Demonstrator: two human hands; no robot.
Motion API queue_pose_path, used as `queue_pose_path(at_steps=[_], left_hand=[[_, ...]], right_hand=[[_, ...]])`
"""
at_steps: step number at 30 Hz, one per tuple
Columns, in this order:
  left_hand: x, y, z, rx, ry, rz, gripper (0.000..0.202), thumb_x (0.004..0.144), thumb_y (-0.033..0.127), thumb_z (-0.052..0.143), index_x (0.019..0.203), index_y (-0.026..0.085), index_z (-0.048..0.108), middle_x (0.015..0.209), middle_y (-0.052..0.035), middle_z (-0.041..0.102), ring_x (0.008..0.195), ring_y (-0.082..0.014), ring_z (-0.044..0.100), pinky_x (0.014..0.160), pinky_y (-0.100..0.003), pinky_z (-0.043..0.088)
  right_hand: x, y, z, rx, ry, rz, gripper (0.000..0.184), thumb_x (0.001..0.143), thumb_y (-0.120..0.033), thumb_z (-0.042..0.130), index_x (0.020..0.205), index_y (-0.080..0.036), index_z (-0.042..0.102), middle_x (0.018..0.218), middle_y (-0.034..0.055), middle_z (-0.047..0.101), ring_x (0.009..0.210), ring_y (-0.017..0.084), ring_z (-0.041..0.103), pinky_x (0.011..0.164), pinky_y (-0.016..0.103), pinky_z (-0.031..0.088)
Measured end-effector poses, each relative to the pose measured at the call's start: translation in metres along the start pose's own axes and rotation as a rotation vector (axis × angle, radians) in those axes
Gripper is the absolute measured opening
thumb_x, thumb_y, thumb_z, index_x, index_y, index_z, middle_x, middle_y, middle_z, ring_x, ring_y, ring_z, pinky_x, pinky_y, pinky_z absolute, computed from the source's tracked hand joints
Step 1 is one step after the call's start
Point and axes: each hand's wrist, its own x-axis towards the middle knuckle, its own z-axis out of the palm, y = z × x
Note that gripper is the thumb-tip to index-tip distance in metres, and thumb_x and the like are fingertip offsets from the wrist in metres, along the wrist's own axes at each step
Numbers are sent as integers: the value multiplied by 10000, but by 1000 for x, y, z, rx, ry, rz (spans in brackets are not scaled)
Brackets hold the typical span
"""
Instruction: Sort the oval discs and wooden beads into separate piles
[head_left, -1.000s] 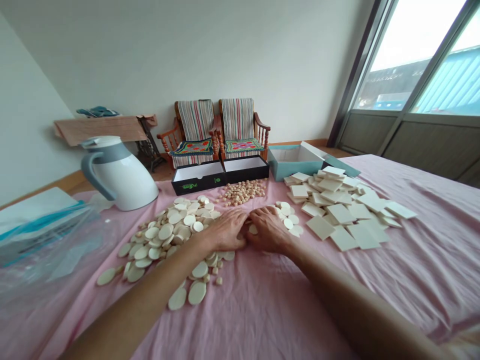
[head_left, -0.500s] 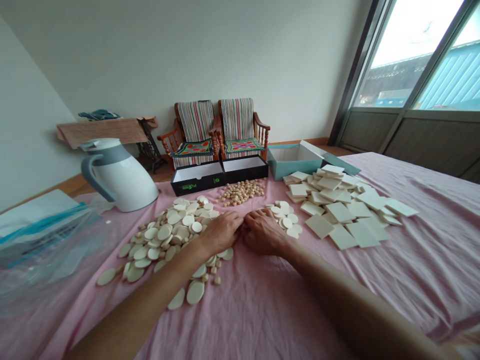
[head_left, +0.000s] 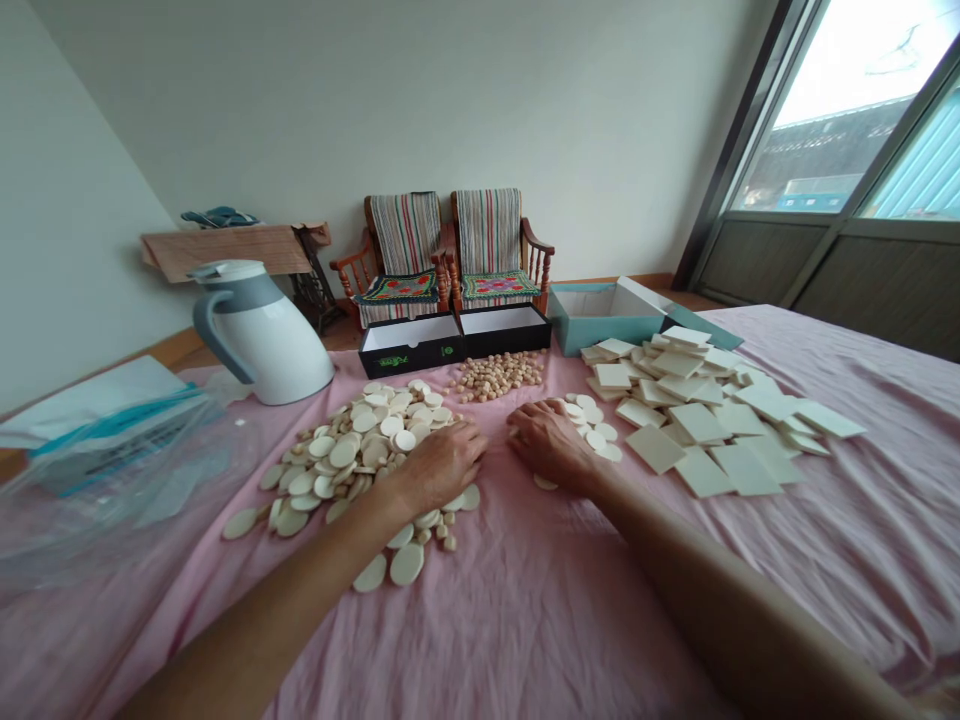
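My left hand (head_left: 444, 466) rests at the right edge of a big heap of pale round wooden discs (head_left: 343, 453). Its fingers are curled down, and whatever they hold is hidden. My right hand (head_left: 551, 445) lies palm down beside a smaller group of discs (head_left: 592, 415), its fingers bent and slightly apart, with no held thing showing. One disc (head_left: 546, 482) peeks out beneath this palm. A strip of pink cloth separates the two hands. Small wooden cubes (head_left: 448, 543) are mixed in at the near edge of the big heap.
Beyond my hands lies a pile of small wooden beads or cubes (head_left: 501, 375), before two black box trays (head_left: 411, 347). Square wooden tiles (head_left: 697, 425) spread at right, near a teal box (head_left: 600, 315). A white jug (head_left: 274, 340) and clear plastic bag (head_left: 142, 460) stand left on the pink cloth (head_left: 510, 620).
My hands, close together before, have moved apart, the right one shifting toward the small disc group. A disc now shows under the right palm. The view has turned slightly left.
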Motion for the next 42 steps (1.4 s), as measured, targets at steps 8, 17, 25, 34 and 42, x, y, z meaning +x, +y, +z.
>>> queue_pose_path(at_steps=[8, 17, 25, 34, 42], left_hand=[[-6, 0, 6, 13, 36, -3, 81, 888, 148, 464, 867, 168, 540, 894, -57, 579, 856, -186, 545, 773, -306, 447], [-7, -3, 7, -41, 69, 20, 114, 902, 189, 466, 839, 159, 557, 881, -62, 581, 841, -178, 551, 787, -302, 451], [-8, -5, 11, -28, 85, 16, 93, 902, 197, 469, 879, 171, 555, 919, -56, 583, 876, -173, 561, 816, -295, 456], [-11, -2, 8, -129, 130, -37, 118, 823, 107, 495, 914, 172, 531, 906, -58, 605, 868, -192, 590, 792, -310, 470], [-12, -10, 1, -164, 214, -99, 224, 809, 42, 429, 966, 172, 521, 887, -46, 624, 824, -177, 609, 749, -288, 481]], right_hand=[[-5, -2, 0, 40, 58, -6, 318, 871, -387, 542, 1070, -151, 624, 1059, 111, 645, 1013, 229, 542, 904, 358, 293], [-1, -1, 2, 100, 25, 6, 197, 882, -175, 465, 904, -170, 660, 892, 63, 663, 881, 170, 563, 831, 293, 314], [4, 25, -3, 92, 298, 280, 158, 810, -227, 488, 805, -182, 640, 842, 63, 663, 811, 201, 569, 738, 304, 351], [-1, 3, -2, 178, 350, 108, 144, 787, -181, 503, 836, -195, 637, 889, 58, 658, 865, 210, 561, 819, 343, 354], [-10, -44, 7, 201, 112, -129, 193, 777, -147, 561, 954, -180, 632, 927, 64, 651, 893, 206, 551, 840, 351, 332]])
